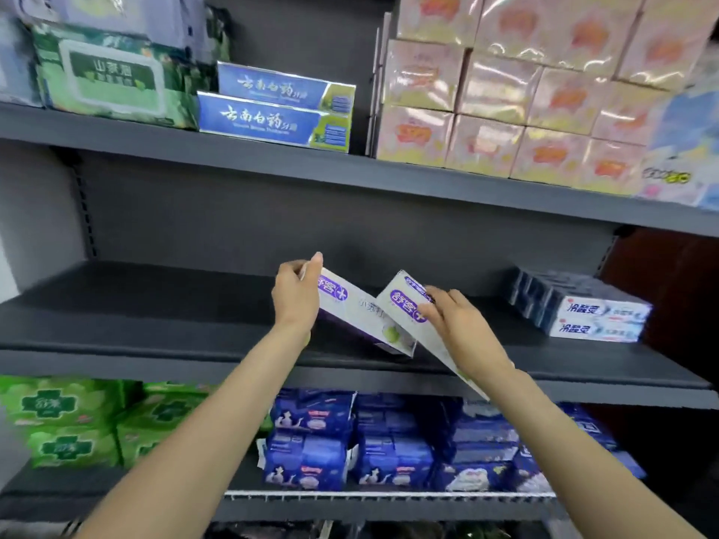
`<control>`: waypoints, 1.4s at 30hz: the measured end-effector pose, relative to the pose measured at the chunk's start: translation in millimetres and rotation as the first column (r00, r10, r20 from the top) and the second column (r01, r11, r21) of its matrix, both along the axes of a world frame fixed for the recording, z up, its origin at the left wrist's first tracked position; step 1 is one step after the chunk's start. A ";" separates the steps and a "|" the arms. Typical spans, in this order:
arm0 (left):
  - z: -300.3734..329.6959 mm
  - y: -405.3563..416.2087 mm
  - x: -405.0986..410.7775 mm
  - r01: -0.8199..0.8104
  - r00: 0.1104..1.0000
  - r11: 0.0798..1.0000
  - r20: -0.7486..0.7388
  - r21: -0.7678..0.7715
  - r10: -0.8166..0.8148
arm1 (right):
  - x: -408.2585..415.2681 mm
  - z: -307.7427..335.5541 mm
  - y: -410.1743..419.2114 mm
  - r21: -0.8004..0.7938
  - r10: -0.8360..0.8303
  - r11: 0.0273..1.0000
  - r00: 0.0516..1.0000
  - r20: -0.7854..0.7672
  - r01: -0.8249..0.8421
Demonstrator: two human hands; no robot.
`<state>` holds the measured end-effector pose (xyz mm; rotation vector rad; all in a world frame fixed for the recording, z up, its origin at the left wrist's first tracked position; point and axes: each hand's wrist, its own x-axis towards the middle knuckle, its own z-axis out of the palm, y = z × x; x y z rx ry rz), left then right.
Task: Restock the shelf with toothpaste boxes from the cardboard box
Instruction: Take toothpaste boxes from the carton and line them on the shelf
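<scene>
White-and-purple toothpaste boxes at frame centre, one per hand: left hand [297, 295] grips the left box [360, 319], tilted with its lower end on the dark middle shelf [155, 324]; right hand [459, 322] holds the right box [408, 305], tilted above the shelf edge; stacked blue-white toothpaste boxes [591, 309] stand far right.

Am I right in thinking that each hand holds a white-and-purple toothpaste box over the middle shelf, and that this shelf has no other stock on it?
Not quite. The head view shows the left hand and right hand each holding a white-and-purple toothpaste box over the middle shelf, but stacked toothpaste boxes already sit at its right end.
</scene>
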<state>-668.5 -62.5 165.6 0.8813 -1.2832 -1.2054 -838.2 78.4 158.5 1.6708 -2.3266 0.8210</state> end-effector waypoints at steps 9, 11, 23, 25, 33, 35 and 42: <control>-2.5 -38.6 -106.7 0.036 0.998 0.999 0.049 0.019 -0.037 | -117.3 20.0 -54.4 0.239 -0.163 0.945 0.955 -0.248 0.224; -5.9 -40.5 -124.1 0.053 0.998 0.998 0.040 0.034 -0.054 | -135.8 16.8 -62.0 0.270 -0.155 0.939 0.961 -0.227 0.215; -14.4 -57.2 -164.7 -0.005 1.000 1.000 -0.026 -0.003 0.005 | -210.7 -1.9 -117.8 0.373 0.051 0.925 0.954 -0.296 0.066; -13.1 -59.3 -170.3 -0.014 1.000 1.000 -0.020 0.000 0.014 | -218.1 -6.7 -127.0 0.385 0.074 0.922 0.957 -0.281 0.041; -15.1 -64.4 -187.4 -0.047 0.999 0.999 0.021 0.002 0.047 | -250.9 -38.6 -143.8 0.383 0.102 0.923 0.980 -0.172 -0.029; -15.8 -64.7 -191.4 -0.052 0.998 0.999 0.024 0.014 0.052 | -254.6 -39.0 -146.3 0.307 0.134 0.945 0.989 -0.063 -0.109; -16.4 -60.1 -213.0 -0.025 0.999 0.996 0.029 0.088 0.022 | -260.2 -9.7 -133.5 0.337 0.134 0.919 0.965 0.227 -0.207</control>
